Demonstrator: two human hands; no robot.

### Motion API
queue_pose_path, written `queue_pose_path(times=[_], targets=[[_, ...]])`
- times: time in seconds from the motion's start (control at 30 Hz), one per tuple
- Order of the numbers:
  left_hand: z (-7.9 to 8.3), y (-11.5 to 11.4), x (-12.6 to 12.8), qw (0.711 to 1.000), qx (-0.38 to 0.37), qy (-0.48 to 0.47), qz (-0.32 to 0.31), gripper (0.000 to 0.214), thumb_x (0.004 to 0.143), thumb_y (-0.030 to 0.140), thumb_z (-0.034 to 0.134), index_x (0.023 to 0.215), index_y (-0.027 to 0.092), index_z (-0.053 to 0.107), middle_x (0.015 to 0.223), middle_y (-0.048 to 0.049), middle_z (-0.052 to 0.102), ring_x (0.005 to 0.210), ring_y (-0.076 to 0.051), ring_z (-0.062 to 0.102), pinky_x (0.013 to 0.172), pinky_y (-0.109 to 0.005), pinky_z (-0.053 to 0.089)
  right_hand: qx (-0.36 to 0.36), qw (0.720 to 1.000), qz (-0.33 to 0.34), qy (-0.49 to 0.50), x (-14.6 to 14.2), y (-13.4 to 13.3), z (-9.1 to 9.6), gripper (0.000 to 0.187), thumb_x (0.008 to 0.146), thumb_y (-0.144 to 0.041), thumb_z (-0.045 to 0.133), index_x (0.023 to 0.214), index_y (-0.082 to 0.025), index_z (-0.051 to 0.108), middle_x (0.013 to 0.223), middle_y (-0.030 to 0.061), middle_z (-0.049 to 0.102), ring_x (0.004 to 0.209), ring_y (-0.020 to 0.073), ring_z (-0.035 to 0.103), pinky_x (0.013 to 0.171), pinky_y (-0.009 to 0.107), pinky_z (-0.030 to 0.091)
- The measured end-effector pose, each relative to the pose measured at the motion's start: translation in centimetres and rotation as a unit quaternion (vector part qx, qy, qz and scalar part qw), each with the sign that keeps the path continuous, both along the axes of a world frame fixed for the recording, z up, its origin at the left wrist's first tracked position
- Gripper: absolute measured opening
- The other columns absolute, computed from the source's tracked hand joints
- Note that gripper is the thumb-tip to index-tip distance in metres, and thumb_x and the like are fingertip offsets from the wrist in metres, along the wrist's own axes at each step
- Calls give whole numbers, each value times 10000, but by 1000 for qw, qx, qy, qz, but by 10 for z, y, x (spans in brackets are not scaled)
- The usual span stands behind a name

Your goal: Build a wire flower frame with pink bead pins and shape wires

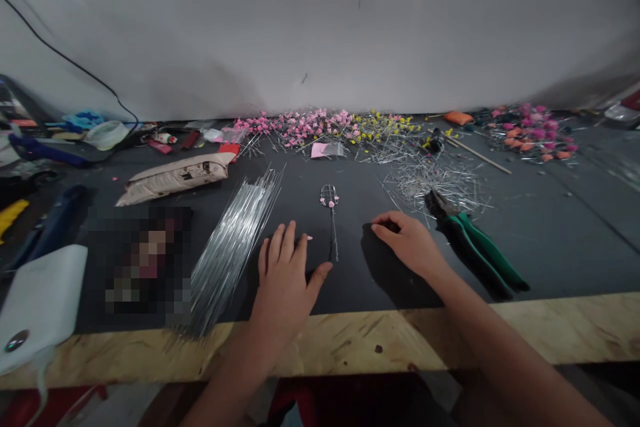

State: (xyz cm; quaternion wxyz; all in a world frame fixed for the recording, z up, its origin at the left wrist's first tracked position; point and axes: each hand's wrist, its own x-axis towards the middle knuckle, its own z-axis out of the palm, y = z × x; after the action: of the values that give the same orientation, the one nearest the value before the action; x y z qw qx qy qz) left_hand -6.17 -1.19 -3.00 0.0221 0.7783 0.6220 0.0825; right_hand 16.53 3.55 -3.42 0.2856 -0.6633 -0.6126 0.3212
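Observation:
A small looped wire piece with pink beads [329,200] and a twisted wire stem lies on the dark tabletop between my hands. My left hand [284,273] rests flat to the left of the stem, fingers spread, with the thumb close to the stem's lower end. A tiny pink bit [309,237] shows by its index fingertip. To the right of the wire piece, my right hand [407,240] has its fingers curled and thumb and forefinger close together; anything between them is hidden. Green-handled pliers [475,247] lie to the right of that hand. A bundle of straight wires [235,247] lies left of my left hand.
Pink-tipped wires [310,125], yellow-tipped wires [385,127] and a pink-orange cluster [540,133] line the wall. Loose wires [435,180] lie behind the pliers. On the left are a beige packet [180,177] and a white power bank [45,303]. A wooden edge [360,343] runs along the front.

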Motion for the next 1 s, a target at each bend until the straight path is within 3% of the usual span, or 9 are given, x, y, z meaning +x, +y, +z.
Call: queue_pose_path(times=[0.43, 0.53, 0.63, 0.73, 0.87, 1.0], targets=[[3, 2, 2, 999, -4, -37, -4, 500, 873, 475, 356, 1195, 132, 527, 1443, -131, 277, 1336, -281, 187, 1060, -504, 194, -7, 1000, -1, -6, -1, 0, 2, 159, 759, -322, 532, 810, -225, 648, 761, -8, 647, 697, 158, 575, 626, 271, 406], [9, 6, 0, 996, 2, -83, 13, 420, 876, 424, 385, 1141, 153, 566, 1429, -115, 313, 1330, -274, 206, 1061, -507, 186, -10, 1000, -4, -6, -1, 1, 2, 162, 761, -326, 531, 812, -226, 648, 760, -8, 645, 697, 160, 574, 627, 274, 404], [19, 8, -2, 980, -15, -198, 32, 326, 870, 367, 421, 1095, 202, 590, 1379, -72, 403, 1290, -251, 299, 1038, -484, 257, -11, 1000, -7, 1, 1, 1, 2, 161, 761, -324, 535, 815, -223, 648, 764, -5, 646, 703, 164, 574, 635, 278, 403], [28, 9, -1, 917, -92, -383, 68, 244, 846, 345, 477, 1024, 261, 622, 1284, -23, 512, 1161, -215, 468, 951, -413, 390, -5, 999, -20, 28, 0, -1, 7, 152, 758, -320, 551, 809, -214, 647, 763, 0, 644, 703, 161, 568, 644, 275, 402], [32, 8, 9, 762, -187, -612, 102, 206, 800, 316, 566, 959, 224, 658, 1035, -45, 656, 923, -170, 595, 853, -335, 455, 0, 993, -43, 112, -11, -16, 19, 201, 763, -377, 558, 844, -211, 639, 718, -1, 620, 614, 141, 522, 572, 257, 392], [34, 6, 26, 620, -245, -738, 101, 137, 759, 243, 621, 846, 155, 681, 874, -62, 679, 780, -142, 603, 738, -286, 478, -1, 988, -17, 151, -20, -28, 23, 210, 776, -378, 544, 862, -206, 628, 735, 10, 622, 627, 143, 527, 574, 257, 402]])
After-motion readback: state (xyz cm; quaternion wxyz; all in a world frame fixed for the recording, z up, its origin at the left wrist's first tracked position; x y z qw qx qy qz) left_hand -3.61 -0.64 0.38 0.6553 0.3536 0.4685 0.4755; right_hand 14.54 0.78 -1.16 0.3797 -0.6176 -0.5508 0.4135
